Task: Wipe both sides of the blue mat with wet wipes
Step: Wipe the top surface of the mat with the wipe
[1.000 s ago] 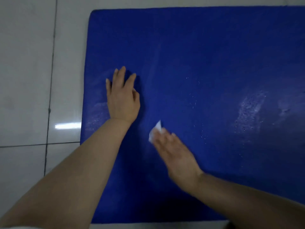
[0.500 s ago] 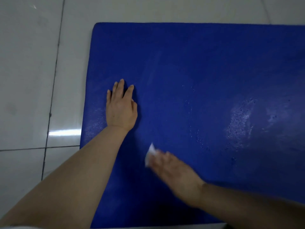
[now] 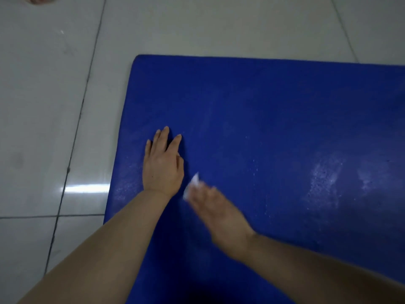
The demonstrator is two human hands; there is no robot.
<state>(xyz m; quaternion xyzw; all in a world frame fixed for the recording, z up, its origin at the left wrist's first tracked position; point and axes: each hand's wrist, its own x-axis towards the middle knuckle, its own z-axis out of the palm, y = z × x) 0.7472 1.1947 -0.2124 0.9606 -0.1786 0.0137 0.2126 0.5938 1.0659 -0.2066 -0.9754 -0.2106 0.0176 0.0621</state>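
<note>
The blue mat (image 3: 274, 119) lies flat on the tiled floor and fills most of the view. My left hand (image 3: 162, 165) rests palm down on it near its left edge, fingers straight. Just to the right, my right hand (image 3: 217, 209) presses a white wet wipe (image 3: 192, 185) against the mat with flat fingers; only a corner of the wipe shows past the fingertips, and the hand is blurred. Wet streaks shine on the mat's right part.
Pale grey floor tiles (image 3: 43, 128) with dark grout lines surround the mat on the left and beyond its far edge. A bright light reflection lies on the tile beside the mat's left edge. A small pinkish object (image 3: 39, 0) shows at the top left corner.
My right hand with the wipe has slid across the mat close to my left wrist. The view has tilted, so the mat and both hands sit lower in the frame. My left hand stays planted.
</note>
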